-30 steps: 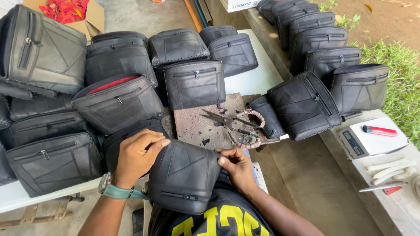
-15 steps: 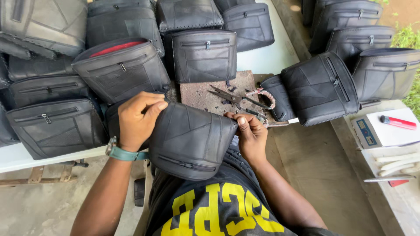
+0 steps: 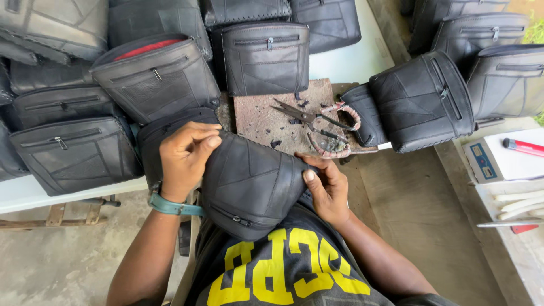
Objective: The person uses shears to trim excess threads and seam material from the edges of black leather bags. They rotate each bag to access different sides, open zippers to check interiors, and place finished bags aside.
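A black patchwork leather bag (image 3: 249,184) rests against my chest, its zipper along the lower edge. My left hand (image 3: 184,158), with a teal watch strap at the wrist, grips the bag's upper left corner with curled fingers. My right hand (image 3: 328,190) holds the bag's right side, thumb pressed on the leather. Just beyond the bag lies a brown work board (image 3: 266,122) with scissors (image 3: 317,122) and dark leather scraps on it.
Several finished black leather bags (image 3: 156,79) stand on the white table (image 3: 34,192) at the left and back, more of these bags (image 3: 422,102) at the right. A side bench (image 3: 524,249) holds a white box (image 3: 498,161), a red pen (image 3: 524,147) and pale sticks.
The view has closed in and tilted down. Both hands have drawn the bag nearer to my chest, keeping their grip on its two sides.
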